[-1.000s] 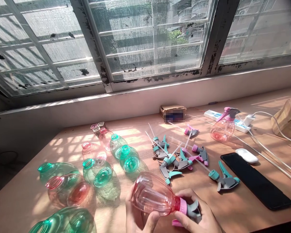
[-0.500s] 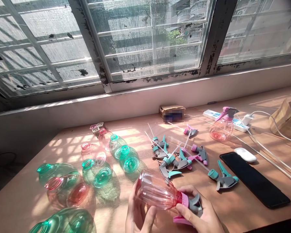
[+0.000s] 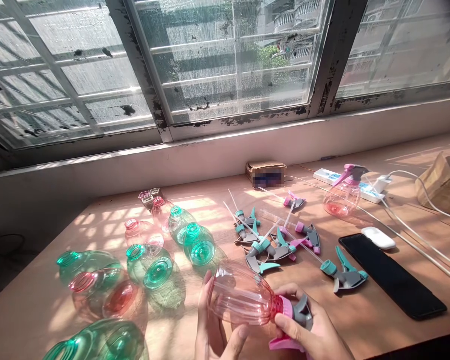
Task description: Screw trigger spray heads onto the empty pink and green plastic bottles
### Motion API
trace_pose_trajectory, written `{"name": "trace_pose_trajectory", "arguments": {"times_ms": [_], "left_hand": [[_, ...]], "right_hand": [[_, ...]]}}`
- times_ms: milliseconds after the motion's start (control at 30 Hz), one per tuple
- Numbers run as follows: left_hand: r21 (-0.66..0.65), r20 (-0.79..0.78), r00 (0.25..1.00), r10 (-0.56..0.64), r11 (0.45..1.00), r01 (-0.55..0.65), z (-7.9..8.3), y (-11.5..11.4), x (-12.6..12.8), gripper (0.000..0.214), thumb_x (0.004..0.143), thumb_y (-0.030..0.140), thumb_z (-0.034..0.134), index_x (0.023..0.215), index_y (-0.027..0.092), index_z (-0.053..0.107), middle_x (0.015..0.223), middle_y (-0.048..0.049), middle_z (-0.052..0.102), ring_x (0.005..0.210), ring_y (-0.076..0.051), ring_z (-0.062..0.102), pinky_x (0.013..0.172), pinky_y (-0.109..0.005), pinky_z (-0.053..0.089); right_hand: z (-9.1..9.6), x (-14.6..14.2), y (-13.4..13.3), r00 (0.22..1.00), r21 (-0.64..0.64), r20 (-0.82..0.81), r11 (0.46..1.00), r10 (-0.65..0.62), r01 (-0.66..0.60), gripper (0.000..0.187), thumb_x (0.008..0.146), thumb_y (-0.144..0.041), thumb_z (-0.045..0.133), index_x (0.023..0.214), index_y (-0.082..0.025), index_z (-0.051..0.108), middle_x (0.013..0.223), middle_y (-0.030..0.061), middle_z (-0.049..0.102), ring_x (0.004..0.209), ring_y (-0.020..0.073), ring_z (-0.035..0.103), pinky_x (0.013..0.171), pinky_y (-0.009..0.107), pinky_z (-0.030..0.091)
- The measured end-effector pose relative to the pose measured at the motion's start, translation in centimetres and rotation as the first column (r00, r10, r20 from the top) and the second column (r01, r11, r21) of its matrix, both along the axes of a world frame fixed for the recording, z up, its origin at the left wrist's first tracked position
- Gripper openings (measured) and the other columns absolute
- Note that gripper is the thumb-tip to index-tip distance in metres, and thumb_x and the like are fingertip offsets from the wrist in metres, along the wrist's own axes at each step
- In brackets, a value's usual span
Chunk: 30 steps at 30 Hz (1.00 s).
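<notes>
A clear pink spray bottle (image 3: 242, 296) lies on its side between my hands at the bottom centre. My left hand (image 3: 213, 332) cups its body from below, fingers wrapped round it. My right hand (image 3: 311, 332) is closed round the grey-and-pink trigger head (image 3: 298, 312) fitted on its neck. Just beyond lies a scatter of loose trigger heads (image 3: 275, 242) with thin dip tubes, some teal, some pink.
Several empty green and pink bottles (image 3: 150, 260) lie on the left of the wooden table (image 3: 360, 320). An assembled pink spray bottle (image 3: 343, 192) stands at the right by a power strip (image 3: 330, 176). A black phone (image 3: 392, 275), a white charger (image 3: 378, 238) and a cardboard box (image 3: 267, 172) are near.
The pink bottle has tilted and shifted slightly in my hands; my left fingers moved up its side and my right hand turned a little on the trigger head.
</notes>
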<state>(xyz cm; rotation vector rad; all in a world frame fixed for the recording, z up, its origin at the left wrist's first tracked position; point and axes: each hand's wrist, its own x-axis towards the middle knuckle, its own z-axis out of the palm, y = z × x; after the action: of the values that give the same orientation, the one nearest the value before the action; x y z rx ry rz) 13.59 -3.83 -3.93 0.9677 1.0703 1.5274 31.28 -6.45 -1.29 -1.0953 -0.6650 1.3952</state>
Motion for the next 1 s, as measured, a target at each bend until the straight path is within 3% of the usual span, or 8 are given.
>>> {"name": "trace_pose_trajectory", "arguments": {"times_ms": [100,200,300,433,533,633,833,1000], "left_hand": [[-0.054,0.050,0.999,-0.010,0.998,0.012,0.7,-0.2,0.4,0.085,0.080,0.050,0.089,0.155,0.035,0.053,0.166,-0.0115,0.054,0.153,-0.038,0.050,0.117,-0.041,0.051],[-0.074,0.042,0.999,-0.017,0.997,0.020,1.4,-0.3,0.6,0.078,0.087,0.046,0.083,0.157,0.034,0.051,0.166,-0.0126,0.054,0.152,-0.036,0.051,0.114,-0.038,0.054],[-0.053,0.069,0.997,-0.025,0.998,0.029,1.6,-0.4,0.5,0.081,0.084,0.050,0.085,0.157,0.035,0.051,0.167,-0.0128,0.052,0.149,-0.039,0.055,0.111,-0.040,0.057],[-0.060,0.121,0.993,0.002,0.998,0.005,1.5,-0.4,0.2,0.090,0.077,0.060,0.088,0.155,0.034,0.050,0.166,-0.0126,0.053,0.148,-0.040,0.055,0.109,-0.039,0.057],[-0.072,0.099,0.995,-0.013,0.997,0.021,1.6,-0.4,0.1,0.100,0.071,0.055,0.095,0.155,0.033,0.047,0.156,-0.0150,0.062,0.140,-0.039,0.063,0.106,-0.040,0.060],[-0.069,0.110,0.994,-0.024,0.997,0.032,1.7,-0.3,0.2,0.094,0.072,0.052,0.096,0.152,0.033,0.051,0.156,-0.0144,0.063,0.139,-0.040,0.064,0.105,-0.041,0.061],[-0.065,0.152,0.988,-0.035,0.997,0.045,1.2,-0.5,0.6,0.104,0.071,0.052,0.096,0.161,0.036,0.046,0.167,-0.0146,0.052,0.147,-0.044,0.056,0.103,-0.042,0.063],[-0.111,0.169,0.984,-0.055,0.991,0.074,1.3,-0.8,1.3,0.097,0.085,0.050,0.086,0.167,0.035,0.035,0.149,-0.0185,0.070,0.120,-0.038,0.077,0.098,-0.044,0.065]], "right_hand": [[0.0,0.2,0.0,1.000,-0.013,-0.020,1.000,-0.002,0.002,0.052,0.068,-0.059,0.098,0.097,-0.021,0.076,0.081,0.0001,0.077,0.065,0.0163,0.068,0.060,0.031,0.068],[0.1,-0.1,-0.1,1.000,-0.004,0.030,1.000,-0.005,0.005,0.050,0.069,-0.058,0.098,0.095,-0.021,0.077,0.086,0.0018,0.077,0.072,0.0201,0.072,0.061,0.033,0.069],[0.0,-0.5,-0.3,0.998,-0.005,0.054,1.000,-0.019,0.020,0.052,0.066,-0.059,0.099,0.096,-0.022,0.076,0.092,0.0031,0.077,0.081,0.0259,0.076,0.063,0.038,0.071],[-0.4,-0.7,-0.3,0.997,-0.004,0.062,0.999,0.052,-0.052,0.052,0.063,-0.055,0.101,0.094,-0.022,0.075,0.089,0.0026,0.079,0.081,0.0253,0.075,0.069,0.039,0.071],[-0.3,-0.7,-0.1,0.993,-0.001,0.059,0.995,0.105,-0.105,0.050,0.063,-0.052,0.102,0.093,-0.023,0.075,0.086,0.0018,0.080,0.081,0.0248,0.076,0.071,0.036,0.070],[-0.1,-0.5,-0.1,0.993,-0.027,0.043,0.994,0.108,-0.107,0.050,0.063,-0.053,0.101,0.093,-0.025,0.074,0.087,0.0019,0.081,0.082,0.0266,0.077,0.069,0.038,0.070],[-0.7,0.2,-0.2,0.996,0.003,0.030,0.997,0.082,-0.082,0.055,0.069,-0.056,0.098,0.101,-0.019,0.073,0.065,0.0017,0.078,0.059,0.0203,0.072,0.059,0.030,0.060],[-0.7,0.4,-0.3,0.996,0.007,-0.055,0.997,0.074,-0.073,0.055,0.070,-0.058,0.097,0.100,-0.019,0.070,0.061,0.0037,0.079,0.059,0.0215,0.075,0.060,0.029,0.059]]}}
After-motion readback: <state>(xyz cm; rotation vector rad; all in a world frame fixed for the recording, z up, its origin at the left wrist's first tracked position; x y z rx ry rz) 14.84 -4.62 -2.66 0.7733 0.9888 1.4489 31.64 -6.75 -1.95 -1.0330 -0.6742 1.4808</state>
